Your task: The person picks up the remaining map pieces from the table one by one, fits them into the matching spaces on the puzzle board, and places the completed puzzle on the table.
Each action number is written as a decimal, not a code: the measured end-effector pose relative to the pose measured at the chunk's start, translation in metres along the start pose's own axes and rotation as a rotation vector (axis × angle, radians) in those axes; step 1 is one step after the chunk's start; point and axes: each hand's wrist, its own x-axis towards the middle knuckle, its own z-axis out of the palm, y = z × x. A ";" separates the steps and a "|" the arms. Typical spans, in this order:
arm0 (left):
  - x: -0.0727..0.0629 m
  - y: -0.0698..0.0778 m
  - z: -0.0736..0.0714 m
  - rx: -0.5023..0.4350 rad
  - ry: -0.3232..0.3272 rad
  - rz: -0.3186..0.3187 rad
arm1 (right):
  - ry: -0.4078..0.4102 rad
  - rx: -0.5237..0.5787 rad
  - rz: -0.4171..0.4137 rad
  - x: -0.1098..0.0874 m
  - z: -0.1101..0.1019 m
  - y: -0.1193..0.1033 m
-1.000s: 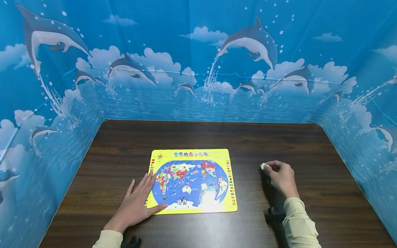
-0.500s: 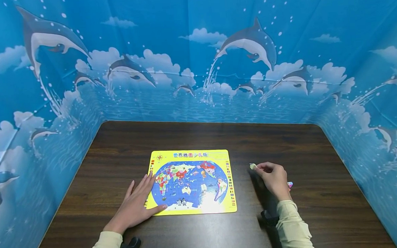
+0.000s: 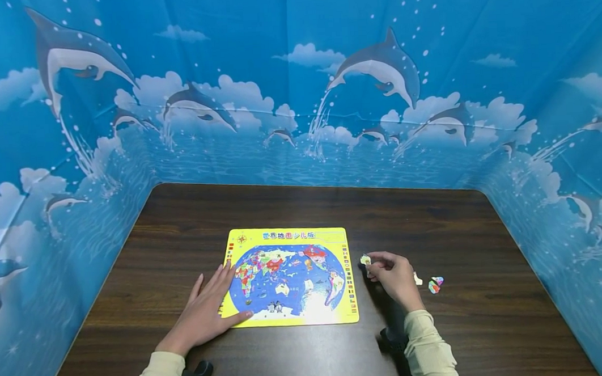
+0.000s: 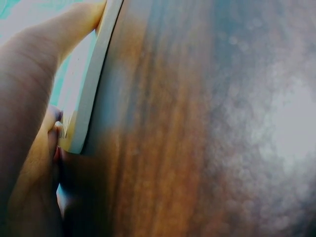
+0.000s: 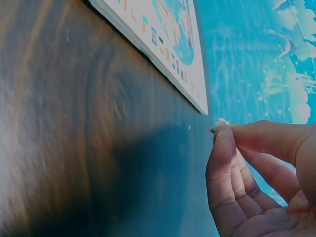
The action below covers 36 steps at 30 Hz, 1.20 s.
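Observation:
A yellow-bordered world map puzzle board [image 3: 308, 319] lies flat on the dark wooden table. My left hand [image 3: 201, 311] rests on its left edge, fingers spread and straight, thumb on the lower border. In the left wrist view, the thumb [image 4: 34, 59] lies over the board's thick side [image 4: 94, 89]. Just right of the board, my right hand [image 3: 395, 279] pinches a small pale-yellow puzzle piece [image 3: 365, 260] between thumb and fingers, above the table. Only a sliver of that puzzle piece [image 5: 213, 130] shows past the fingertips in the right wrist view.
Right of my right hand lie a multicoloured puzzle piece or pieces [image 3: 436, 285] and a pale piece [image 3: 417, 279], partly hidden by the hand. A blue dolphin-print curtain [image 3: 296, 97] encloses the table [image 3: 491, 314] at the back and sides.
My right hand has moved left towards the board, carrying the pinched puzzle piece. The loose pieces it covered have come into sight. My left hand has stayed on the board.

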 end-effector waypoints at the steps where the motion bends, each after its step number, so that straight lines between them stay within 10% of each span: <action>1: 0.000 0.000 0.000 -0.002 0.000 0.001 | -0.002 0.011 0.002 0.000 0.002 0.000; 36: 0.000 0.001 0.000 0.005 0.004 0.003 | -0.143 0.133 0.165 -0.025 0.046 -0.015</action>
